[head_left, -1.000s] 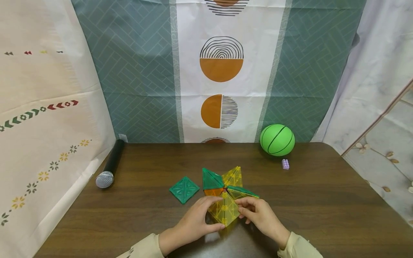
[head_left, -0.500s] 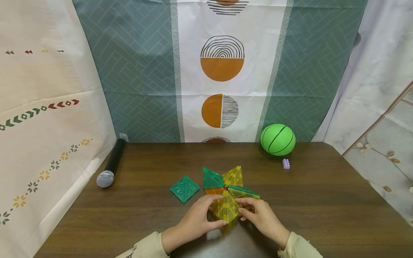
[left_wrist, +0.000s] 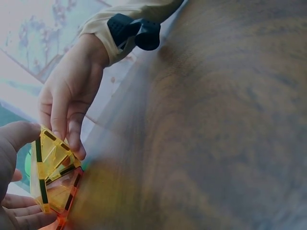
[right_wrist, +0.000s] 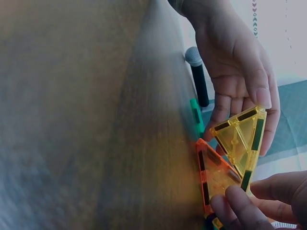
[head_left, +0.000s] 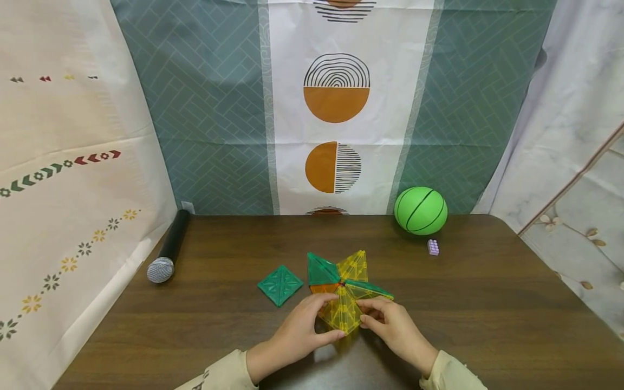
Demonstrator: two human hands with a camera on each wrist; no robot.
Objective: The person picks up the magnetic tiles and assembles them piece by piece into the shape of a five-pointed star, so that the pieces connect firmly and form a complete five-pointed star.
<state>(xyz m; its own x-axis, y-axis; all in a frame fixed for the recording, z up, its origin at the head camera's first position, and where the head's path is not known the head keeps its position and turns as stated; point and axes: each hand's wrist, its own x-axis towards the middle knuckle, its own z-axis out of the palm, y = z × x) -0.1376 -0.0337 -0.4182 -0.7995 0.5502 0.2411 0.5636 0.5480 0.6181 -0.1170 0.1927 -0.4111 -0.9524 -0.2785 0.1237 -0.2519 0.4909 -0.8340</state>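
Two yellow triangular magnetic tiles (head_left: 343, 316), joined edge to edge in a folded diamond, slope at the near side of a star-shaped tile build. My left hand (head_left: 303, 330) spans them, thumb at the near corner and fingers along the far left edge. At their right corner, my right hand (head_left: 390, 326) pinches the edge between thumb and fingers. An orange tile (right_wrist: 217, 175) lies underneath, seen in the right wrist view. Green tiles (head_left: 322, 270) and another yellow pair (head_left: 353, 266) form the far points of the star.
Left of the build, a green diamond of tiles (head_left: 280, 285) lies flat on the wooden table (head_left: 234, 244). A black microphone (head_left: 168, 249) rests at the left edge. Toward the back right are a green ball (head_left: 421, 210) and a small purple brick (head_left: 433, 247).
The near corner of the yellow tiles has shifted slightly away from me and to the right, and the left thumb has followed it. The right hand stays almost in place.
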